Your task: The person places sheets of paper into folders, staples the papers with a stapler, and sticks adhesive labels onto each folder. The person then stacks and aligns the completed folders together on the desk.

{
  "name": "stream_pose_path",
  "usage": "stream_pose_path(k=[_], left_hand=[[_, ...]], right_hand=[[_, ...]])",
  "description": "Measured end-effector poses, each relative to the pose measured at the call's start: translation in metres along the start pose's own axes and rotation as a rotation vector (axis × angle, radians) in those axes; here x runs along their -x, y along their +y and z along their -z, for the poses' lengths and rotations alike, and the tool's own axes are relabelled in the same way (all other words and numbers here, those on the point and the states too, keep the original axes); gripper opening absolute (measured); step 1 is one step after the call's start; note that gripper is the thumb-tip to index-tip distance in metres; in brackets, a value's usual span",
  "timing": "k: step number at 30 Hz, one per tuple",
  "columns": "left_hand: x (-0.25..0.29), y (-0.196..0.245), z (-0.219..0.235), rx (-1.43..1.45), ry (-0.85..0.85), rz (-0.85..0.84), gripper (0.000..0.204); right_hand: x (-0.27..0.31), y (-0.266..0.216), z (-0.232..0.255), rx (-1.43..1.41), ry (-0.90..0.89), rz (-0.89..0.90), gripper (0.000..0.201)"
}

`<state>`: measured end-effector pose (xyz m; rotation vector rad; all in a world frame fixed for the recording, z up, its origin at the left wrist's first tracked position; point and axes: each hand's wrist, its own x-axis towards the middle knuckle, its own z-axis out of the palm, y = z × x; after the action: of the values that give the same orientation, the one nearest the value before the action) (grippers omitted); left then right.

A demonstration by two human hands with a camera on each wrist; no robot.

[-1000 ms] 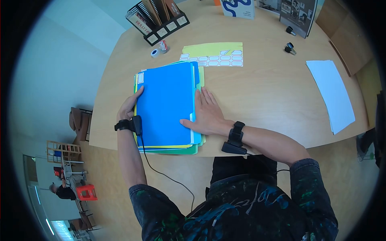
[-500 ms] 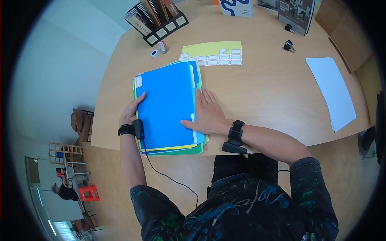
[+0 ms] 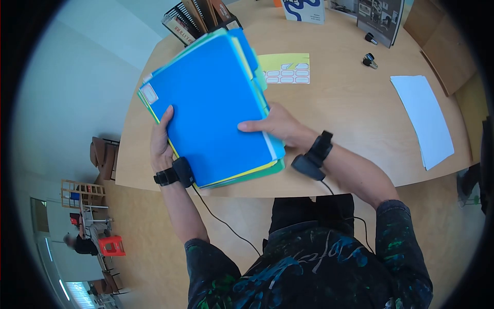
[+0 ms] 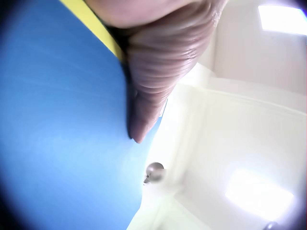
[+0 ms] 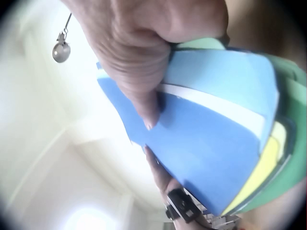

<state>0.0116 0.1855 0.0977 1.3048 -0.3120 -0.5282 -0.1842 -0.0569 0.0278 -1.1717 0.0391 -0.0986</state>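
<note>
A stack of file folders (image 3: 211, 108), blue on top with yellow and green edges below, is held tilted above the table between both hands. The left hand (image 3: 162, 139) grips its left side, thumb on the blue cover. At the right edge the right hand (image 3: 280, 125) grips the stack, its thumb lying across the cover and its other fingers hidden beneath. A white label (image 3: 149, 93) sits at the cover's upper left corner. In the right wrist view the right thumb (image 5: 146, 108) presses the blue cover, and light blue, yellow and green layers fan out at the edge.
Behind the stack lies a yellow sheet with label stickers (image 3: 288, 72), partly covered. A black organizer with books (image 3: 193, 23) stands at the back left. White paper (image 3: 424, 121) lies at the right, with two black clips (image 3: 369, 61) and standing books (image 3: 380, 20) farther back.
The stack has risen off the table and turned counterclockwise, its top edge tipping up. The right hand has gone from lying flat along the edge to gripping it; the left hand keeps its hold.
</note>
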Motion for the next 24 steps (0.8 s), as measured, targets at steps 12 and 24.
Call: stream_pose_path(k=[12, 24], left_hand=[[-0.016, -0.026, -0.182, 0.032, -0.252, -0.668, 0.057], [-0.02, -0.036, -0.2, -0.135, -0.359, -0.651, 0.071]], right_hand=[[0.095, -0.102, 0.102, 0.645, 0.416, 0.515, 0.043], [0.106, -0.084, 0.133, 0.516, 0.451, 0.487, 0.059]])
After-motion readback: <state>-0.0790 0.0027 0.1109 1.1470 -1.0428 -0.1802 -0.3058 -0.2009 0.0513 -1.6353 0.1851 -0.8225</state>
